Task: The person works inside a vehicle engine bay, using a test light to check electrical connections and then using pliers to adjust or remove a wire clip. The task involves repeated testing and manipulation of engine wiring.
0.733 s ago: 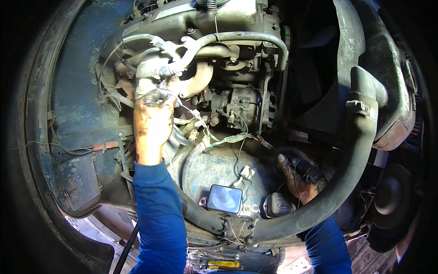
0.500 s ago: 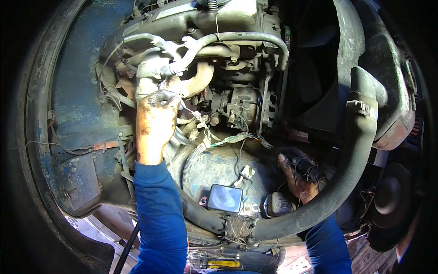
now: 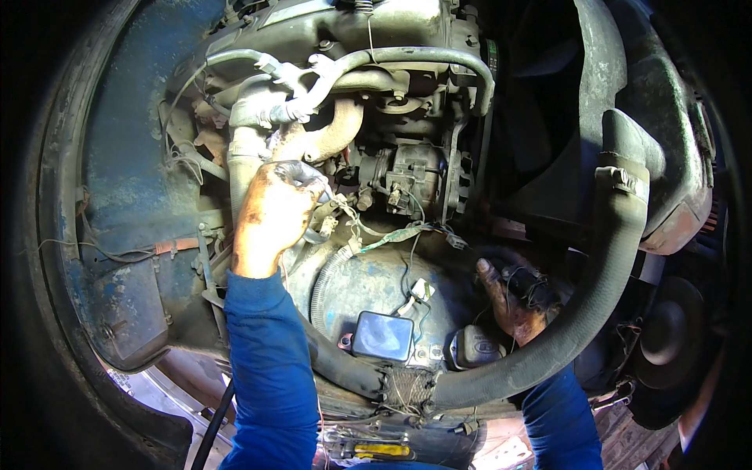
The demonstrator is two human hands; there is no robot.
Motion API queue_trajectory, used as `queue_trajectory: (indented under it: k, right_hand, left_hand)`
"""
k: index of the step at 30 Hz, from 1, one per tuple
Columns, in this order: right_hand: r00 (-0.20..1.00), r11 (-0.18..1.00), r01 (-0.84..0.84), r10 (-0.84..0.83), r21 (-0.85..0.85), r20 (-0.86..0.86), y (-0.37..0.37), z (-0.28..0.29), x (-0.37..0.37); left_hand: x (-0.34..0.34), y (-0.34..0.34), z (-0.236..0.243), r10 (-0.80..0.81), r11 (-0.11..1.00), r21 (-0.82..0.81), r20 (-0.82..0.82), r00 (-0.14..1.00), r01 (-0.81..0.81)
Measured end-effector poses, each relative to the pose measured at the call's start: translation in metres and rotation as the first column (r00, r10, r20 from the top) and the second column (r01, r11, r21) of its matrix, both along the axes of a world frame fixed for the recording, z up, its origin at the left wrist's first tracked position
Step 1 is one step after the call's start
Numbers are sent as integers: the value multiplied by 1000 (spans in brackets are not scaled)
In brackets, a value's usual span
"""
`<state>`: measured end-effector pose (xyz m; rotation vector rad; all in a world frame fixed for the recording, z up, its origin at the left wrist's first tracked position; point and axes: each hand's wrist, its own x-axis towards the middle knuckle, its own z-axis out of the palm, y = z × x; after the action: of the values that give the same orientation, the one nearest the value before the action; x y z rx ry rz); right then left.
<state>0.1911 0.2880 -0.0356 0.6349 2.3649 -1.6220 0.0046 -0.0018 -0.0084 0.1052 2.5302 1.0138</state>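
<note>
Green-wrapped wires (image 3: 401,235) lie near the view's centre, their ten-o'clock end seemingly pinched by the closed left hand (image 3: 280,200). Likely light and limp, with fragile thin strands; the thicker wrapped length should offer the safer hold. Right hand (image 3: 513,307), four o'clock: grasp cannot be told.

The hose (image 3: 548,364) arcs across the near and right sides; the right forearm (image 3: 558,423) passes under it, the left (image 3: 274,368) over. Room opens above the panel (image 3: 364,274), between conduit (image 3: 319,294) and right hand (image 3: 517,313), though a connector (image 3: 423,290) and box (image 3: 383,337) stand there. Wires (image 3: 403,235) cross before the alternator (image 3: 417,176).
</note>
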Motion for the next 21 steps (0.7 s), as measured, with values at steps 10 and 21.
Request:
queue_trajectory:
  k: [10,21]
  right_hand:
    - [995,987,95,-88,-132,57,-3,13,0]
    - [994,920,-86,106,-383,33,-6,6,0]
  left_hand:
    - [3,2,-12,-45,981,-188,-49,998,35]
    - [2,-1,-12,-381,889,-297,-64,922,347]
